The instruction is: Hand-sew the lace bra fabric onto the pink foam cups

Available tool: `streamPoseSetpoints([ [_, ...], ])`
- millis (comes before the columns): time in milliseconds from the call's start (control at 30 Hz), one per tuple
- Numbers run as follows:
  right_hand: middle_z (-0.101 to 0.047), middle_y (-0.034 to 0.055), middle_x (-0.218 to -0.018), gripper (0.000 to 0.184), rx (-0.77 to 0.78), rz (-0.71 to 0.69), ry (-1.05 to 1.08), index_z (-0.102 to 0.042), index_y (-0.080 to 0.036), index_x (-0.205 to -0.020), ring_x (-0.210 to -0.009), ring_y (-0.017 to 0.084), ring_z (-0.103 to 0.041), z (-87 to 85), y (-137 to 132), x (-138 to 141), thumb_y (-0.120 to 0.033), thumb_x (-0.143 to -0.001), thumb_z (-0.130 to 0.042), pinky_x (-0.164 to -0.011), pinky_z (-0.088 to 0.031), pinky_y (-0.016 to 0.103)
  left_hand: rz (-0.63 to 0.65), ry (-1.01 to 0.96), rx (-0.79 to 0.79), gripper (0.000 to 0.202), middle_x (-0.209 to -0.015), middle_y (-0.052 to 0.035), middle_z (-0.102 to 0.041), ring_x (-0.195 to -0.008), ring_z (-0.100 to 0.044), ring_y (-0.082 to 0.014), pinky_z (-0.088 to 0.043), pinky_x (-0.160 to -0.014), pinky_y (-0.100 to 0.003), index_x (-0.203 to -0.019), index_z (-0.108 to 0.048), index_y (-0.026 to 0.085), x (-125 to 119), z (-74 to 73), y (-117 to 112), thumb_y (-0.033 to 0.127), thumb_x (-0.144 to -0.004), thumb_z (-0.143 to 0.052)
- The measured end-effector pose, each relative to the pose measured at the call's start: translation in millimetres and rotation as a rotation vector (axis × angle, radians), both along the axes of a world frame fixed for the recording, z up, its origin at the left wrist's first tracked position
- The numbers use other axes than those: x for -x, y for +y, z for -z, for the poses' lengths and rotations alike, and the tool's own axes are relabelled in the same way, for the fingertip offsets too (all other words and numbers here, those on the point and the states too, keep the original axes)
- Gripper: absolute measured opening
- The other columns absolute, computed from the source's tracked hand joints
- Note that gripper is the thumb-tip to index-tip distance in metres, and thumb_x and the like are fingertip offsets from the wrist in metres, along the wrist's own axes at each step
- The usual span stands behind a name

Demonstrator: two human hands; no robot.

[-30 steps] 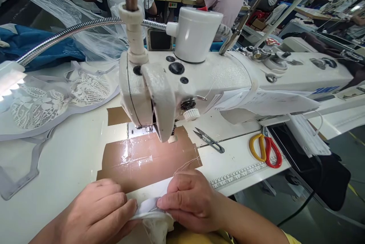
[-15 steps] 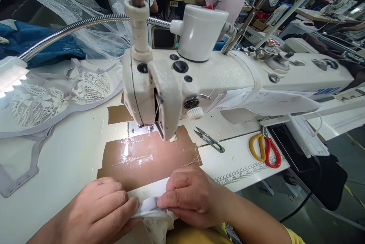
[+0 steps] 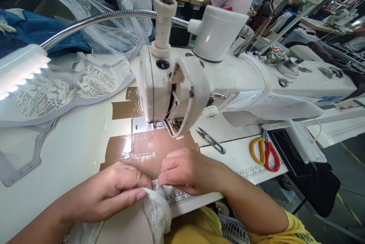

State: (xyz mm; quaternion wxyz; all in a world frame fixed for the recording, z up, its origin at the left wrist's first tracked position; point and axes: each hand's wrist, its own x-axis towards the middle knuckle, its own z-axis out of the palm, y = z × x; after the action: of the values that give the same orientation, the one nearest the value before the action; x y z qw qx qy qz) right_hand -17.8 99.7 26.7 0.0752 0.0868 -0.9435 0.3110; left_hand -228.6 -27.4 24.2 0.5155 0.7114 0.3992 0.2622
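A sewing machine (image 3: 242,75) and thread snips (image 3: 211,141) sit beyond the left hand (image 3: 122,185) and right hand (image 3: 184,171), angled inward, pinching white lace fabric (image 3: 159,213)

The white table (image 3: 71,152) bears a sewing machine (image 3: 236,73), brown tape (image 3: 145,149) (partly shiny), snips (image 3: 211,141), scissors (image 3: 267,154) and a lace bra (image 3: 70,97).

A big white sewing machine (image 3: 242,75) sits on the bench (image 3: 71,156). In front of it, the left hand (image 3: 122,189) pinches soft white cloth (image 3: 156,213), and the right hand (image 3: 185,171) is at the cloth's edge. Shiny brown tape (image 3: 154,142) is stuck in front of the machine. Dark snips (image 3: 211,141) lie near the machine, with red and yellow scissors (image 3: 267,153) farther from it. Left of the machine lies a lacy bra (image 3: 97,80)
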Motion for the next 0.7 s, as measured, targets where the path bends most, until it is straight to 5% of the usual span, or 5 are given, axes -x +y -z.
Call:
streamPoseSetpoints([
  [233,-0.066,0.0056,-0.083,0.018,0.288,-0.029,0.022,-0.062,-0.015,-0.092,-0.076,0.012,-0.058,21.5,-4.3,9.3,-0.021,-0.095,-0.045,-0.071,-0.046,0.024,0.005,-0.207,0.426,0.032,-0.068,-0.0011,-0.055,-0.061,-0.046,-0.0134,-0.038,-0.056,-0.022,-0.090,-0.068,0.012,7.4,13.2,7.6,0.037,-0.092,-0.049],
  [700,-0.067,0.0100,-0.080,0.033,0.739,-0.065,-0.099,-0.069,-0.008,-0.087,-0.072,0.011,-0.061,35.7,-8.0,15.2,-0.036,-0.093,-0.052,-0.069,-0.052,0.021,0.029,-0.334,0.528,0.038,-0.062,0.0000,-0.045,-0.057,-0.034,-0.0121,-0.030,-0.053,-0.025,-0.091,-0.070,0.009,9.1,24.1,4.0,0.045,-0.086,-0.056],
])
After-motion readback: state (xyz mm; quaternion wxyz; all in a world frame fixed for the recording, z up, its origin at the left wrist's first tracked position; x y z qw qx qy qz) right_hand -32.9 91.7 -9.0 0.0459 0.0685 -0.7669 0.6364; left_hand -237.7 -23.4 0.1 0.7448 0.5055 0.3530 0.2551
